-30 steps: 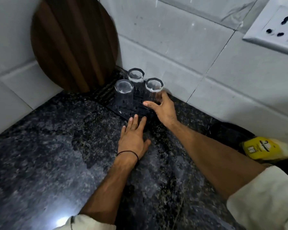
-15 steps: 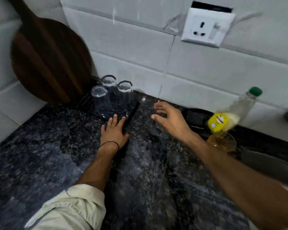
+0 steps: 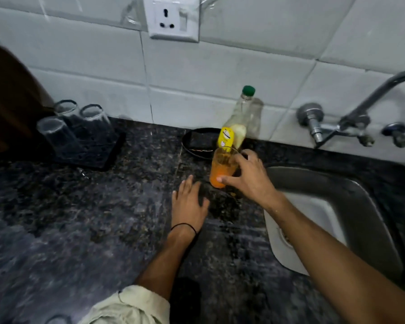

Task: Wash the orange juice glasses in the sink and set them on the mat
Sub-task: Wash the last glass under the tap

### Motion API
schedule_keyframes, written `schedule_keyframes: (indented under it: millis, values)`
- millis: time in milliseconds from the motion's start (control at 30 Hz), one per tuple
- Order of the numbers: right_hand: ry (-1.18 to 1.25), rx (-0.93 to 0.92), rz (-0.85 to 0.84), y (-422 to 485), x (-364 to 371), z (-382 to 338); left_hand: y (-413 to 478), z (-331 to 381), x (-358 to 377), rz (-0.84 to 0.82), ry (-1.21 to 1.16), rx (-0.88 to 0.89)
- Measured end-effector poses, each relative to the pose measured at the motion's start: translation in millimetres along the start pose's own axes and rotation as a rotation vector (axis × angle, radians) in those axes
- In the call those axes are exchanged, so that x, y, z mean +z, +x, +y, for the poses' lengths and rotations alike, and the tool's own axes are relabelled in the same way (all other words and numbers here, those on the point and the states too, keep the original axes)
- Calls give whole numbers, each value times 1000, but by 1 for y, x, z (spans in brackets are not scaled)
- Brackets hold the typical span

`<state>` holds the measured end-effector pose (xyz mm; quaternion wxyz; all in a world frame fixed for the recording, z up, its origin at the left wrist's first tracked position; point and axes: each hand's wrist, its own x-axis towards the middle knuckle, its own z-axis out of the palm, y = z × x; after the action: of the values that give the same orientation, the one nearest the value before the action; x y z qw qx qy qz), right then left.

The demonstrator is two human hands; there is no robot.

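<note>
The dark stone worktop fills most of the view, with a steel sink set into its right side and a tap on the wall behind. A dark wooden board leans at the back left corner. Beside it, along the back edge, a black mat carries three clear glasses standing upside down. A bottle with a green cap stands at the back edge, left of the sink, beside a dark dish. The left hand lies flat on the worktop, fingers straight, grasping nothing. The right hand grasps an upright juice glass, orange inside, just in front of the bottle near the sink's left rim.
</note>
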<state>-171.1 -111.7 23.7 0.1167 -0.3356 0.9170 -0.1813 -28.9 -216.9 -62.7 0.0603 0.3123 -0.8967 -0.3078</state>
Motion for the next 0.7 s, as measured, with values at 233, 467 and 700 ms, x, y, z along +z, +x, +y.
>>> schedule_keyframes:
  millis: [233,467,700]
  values:
    - [190,-153,49,5,5,15,-10,6,17,-143,185,-81]
    - [250,-136,117,-15,-41,115,-4,51,24,99,-37,-138]
    - [309,-106,189,-44,-87,213,26,209,59,202,-365,-54]
